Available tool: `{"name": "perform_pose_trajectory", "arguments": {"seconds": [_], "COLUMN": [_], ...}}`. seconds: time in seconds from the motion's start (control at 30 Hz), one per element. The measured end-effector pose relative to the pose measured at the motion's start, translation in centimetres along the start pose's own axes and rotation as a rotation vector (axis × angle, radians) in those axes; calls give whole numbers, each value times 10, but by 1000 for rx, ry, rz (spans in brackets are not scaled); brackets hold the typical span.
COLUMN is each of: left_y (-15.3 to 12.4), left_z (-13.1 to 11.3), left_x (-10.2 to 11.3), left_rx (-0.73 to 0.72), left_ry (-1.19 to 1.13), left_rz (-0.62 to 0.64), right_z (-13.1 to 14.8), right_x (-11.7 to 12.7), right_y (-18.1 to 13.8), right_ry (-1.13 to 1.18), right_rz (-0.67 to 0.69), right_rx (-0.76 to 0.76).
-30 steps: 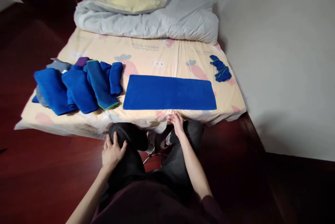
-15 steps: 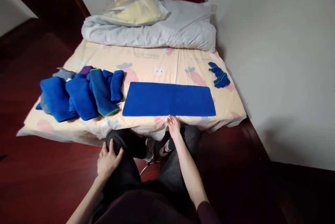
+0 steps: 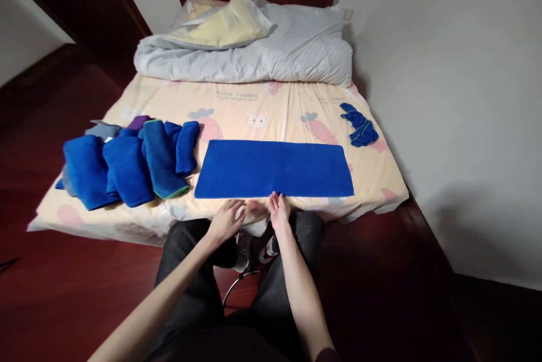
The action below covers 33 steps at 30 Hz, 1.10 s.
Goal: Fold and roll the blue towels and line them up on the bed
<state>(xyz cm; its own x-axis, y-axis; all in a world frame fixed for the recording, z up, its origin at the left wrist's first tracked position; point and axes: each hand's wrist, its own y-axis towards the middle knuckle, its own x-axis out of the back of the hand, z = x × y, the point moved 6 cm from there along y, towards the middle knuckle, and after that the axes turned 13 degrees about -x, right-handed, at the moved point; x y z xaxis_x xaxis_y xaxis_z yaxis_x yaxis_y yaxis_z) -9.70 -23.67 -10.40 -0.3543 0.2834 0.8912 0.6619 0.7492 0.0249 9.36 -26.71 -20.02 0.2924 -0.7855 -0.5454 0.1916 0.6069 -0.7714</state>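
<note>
A flat blue cloth (image 3: 274, 170), oblong in outline, lies spread on the bed (image 3: 254, 108), its long near edge close to and roughly parallel with the mattress front. The right hand (image 3: 279, 212) is at the middle of this edge, palm up, fingers extended and unclenched; whether the fingertips touch the fabric cannot be told. The left hand (image 3: 227, 219) hovers just beside it, back upward, fingers loosely bent and holding nothing visible. Left of the cloth is a pile of folded cloths (image 3: 127, 170), mostly blue, with grey and purple pieces behind. On the right, well apart, lies a crumpled blue cloth with green edging (image 3: 359, 127). Farther back, a rolled white quilt (image 3: 203, 62) crosses the bed, a pale yellow bundle (image 3: 228, 26) resting upon it.
</note>
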Motion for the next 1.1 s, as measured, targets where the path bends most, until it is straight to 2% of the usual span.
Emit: {"name": "perform_pose_trajectory", "arguments": {"seconds": [0.1,0.2,0.3,0.4,0.53,0.73,0.9,1.1], "left_y": [113,212,285,334,369,397,403,395], "left_z": [-26,-30,-21,-5,13,27,30,23], "left_x": [7,8,3,-6,-19,-24,-19,-8], "left_rx": [-127,-84,-31,20,30,45,59,81], "left_ry": [-8,84,129,159,175,195,216,188], "left_rz": [139,263,307,329,351,325,318,285], "right_z": [0,-3,-7,-9,-11,-11,-10,-13], "right_x": [5,13,20,21,15,10,8,5], "right_y": [5,10,14,14,8,2,1,-2], "right_ry": [-28,-36,-57,-64,-17,19,40,-5], "right_rz": [-52,-96,-93,-52,-56,-109,-122,-80], "right_rx": [28,21,0,-20,-73,-116,-99,-114]}}
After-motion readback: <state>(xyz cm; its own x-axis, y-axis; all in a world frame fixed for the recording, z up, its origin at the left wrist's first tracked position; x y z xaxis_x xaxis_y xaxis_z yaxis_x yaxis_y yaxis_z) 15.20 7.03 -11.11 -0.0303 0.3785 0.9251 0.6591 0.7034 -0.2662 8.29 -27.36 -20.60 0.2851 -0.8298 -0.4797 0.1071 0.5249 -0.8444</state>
